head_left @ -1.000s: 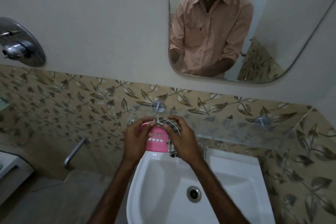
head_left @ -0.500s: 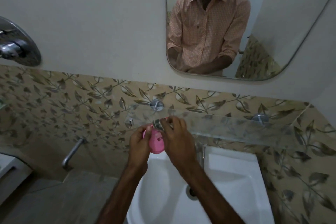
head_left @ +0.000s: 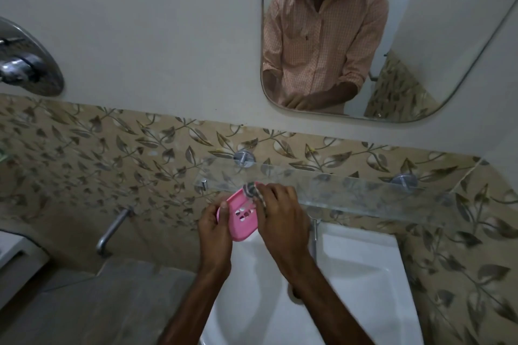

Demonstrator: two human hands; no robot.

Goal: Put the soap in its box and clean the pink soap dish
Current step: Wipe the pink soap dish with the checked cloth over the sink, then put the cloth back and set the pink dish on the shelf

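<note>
Head view: the left grip (head_left: pixel 215 228) clasps the pink soap dish (head_left: pixel 243 218) by its left edge, thumb on the rim, holding it tilted above the sink (head_left: pixel 364 274). The right grip (head_left: pixel 283 218) is curled around a checked cloth (head_left: pixel 253 190), pressing it against the dish's far corner, near the glass shelf (head_left: pixel 364 193).

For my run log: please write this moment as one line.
step: clean dish | left hand: holds dish | right hand: pinches cloth against dish | place: over sink | soap: not seen
</note>
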